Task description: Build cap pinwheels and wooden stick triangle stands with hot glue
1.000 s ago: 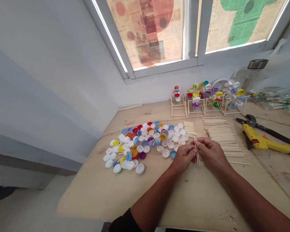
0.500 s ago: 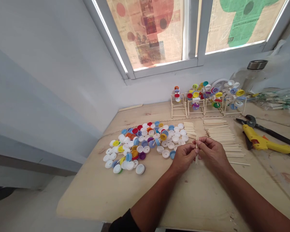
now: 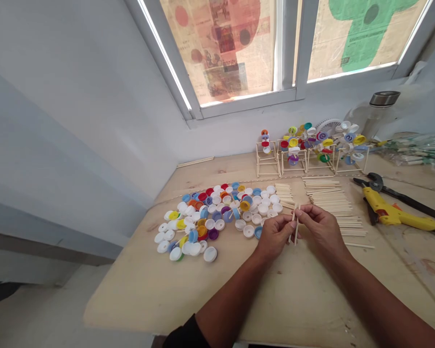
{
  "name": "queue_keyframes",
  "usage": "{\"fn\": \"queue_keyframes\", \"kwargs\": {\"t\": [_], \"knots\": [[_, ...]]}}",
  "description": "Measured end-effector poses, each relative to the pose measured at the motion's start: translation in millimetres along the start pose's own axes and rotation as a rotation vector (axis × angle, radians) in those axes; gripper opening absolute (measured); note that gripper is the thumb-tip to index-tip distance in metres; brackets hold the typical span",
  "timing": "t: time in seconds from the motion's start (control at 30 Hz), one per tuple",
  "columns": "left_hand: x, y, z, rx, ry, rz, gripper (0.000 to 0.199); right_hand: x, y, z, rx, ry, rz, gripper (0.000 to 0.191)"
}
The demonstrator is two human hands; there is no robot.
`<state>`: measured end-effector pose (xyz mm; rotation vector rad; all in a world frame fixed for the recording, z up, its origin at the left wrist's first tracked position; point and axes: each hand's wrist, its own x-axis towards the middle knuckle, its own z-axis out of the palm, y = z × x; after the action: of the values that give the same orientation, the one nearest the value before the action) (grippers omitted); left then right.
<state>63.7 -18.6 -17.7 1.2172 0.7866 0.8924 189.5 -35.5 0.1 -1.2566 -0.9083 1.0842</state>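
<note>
Two sticks (image 3: pixel 296 235) drawn further apart, left hand (image 3: pixel 274 237) pinching one, right hand (image 3: pixel 322 231) pinching the other; gripped stretches partly hidden

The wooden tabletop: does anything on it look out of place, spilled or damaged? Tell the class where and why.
Nothing looks spilled or damaged. Slightly odd, perhaps: the loose sticks lying by the wall at the back left, well apart from the rows of sticks beside the right hand.
</note>
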Motion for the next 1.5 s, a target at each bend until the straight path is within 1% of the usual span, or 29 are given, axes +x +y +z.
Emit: {"fn": "queue_keyframes", "kwargs": {"t": [0.1, 0.33, 0.5, 0.8, 0.93, 1.1, 1.3, 1.5], "knots": [[0.5, -0.8, 0.0, 0.007, 0.006, -0.010, 0.039, 0.5, -0.2, -0.9, -0.014, 0.001, -0.007, 0.033], [-1.1, 0.5, -0.3, 0.032, -0.034, -0.016, 0.041, 2.0, 5.1, -0.5, -0.036, 0.015, -0.058, 0.036], [-1.2, 1.0, -0.5, 0.089, -0.013, 0.005, 0.036, 3.9, 9.6, -1.4, -0.098, 0.035, -0.121, 0.038], [-2.9, 4.2, -0.1, 0.186, 0.007, 0.083, 0.030, 2.2, 15.4, -3.5, -0.323, 0.027, -0.290, 0.023], [-3.2, 5.3, -0.7, 0.185, -0.004, 0.084, 0.032, 0.3, 15.0, -3.5, -0.410, 0.012, -0.350, 0.020], [-1.6, 1.7, -2.2, 0.171, -0.024, 0.068, 0.034, -1.1, 14.7, -3.2, -0.482, -0.016, -0.407, 0.021], [-0.7, 1.3, -2.1, 0.130, 0.012, 0.055, 0.035, -0.6, 16.7, -4.6, -0.538, -0.060, -0.449, 0.024], [0.8, -1.2, -3.3, 0.146, 0.010, 0.050, 0.033, -0.6, 17.2, -5.4, -0.575, -0.020, -0.491, 0.023]]}}
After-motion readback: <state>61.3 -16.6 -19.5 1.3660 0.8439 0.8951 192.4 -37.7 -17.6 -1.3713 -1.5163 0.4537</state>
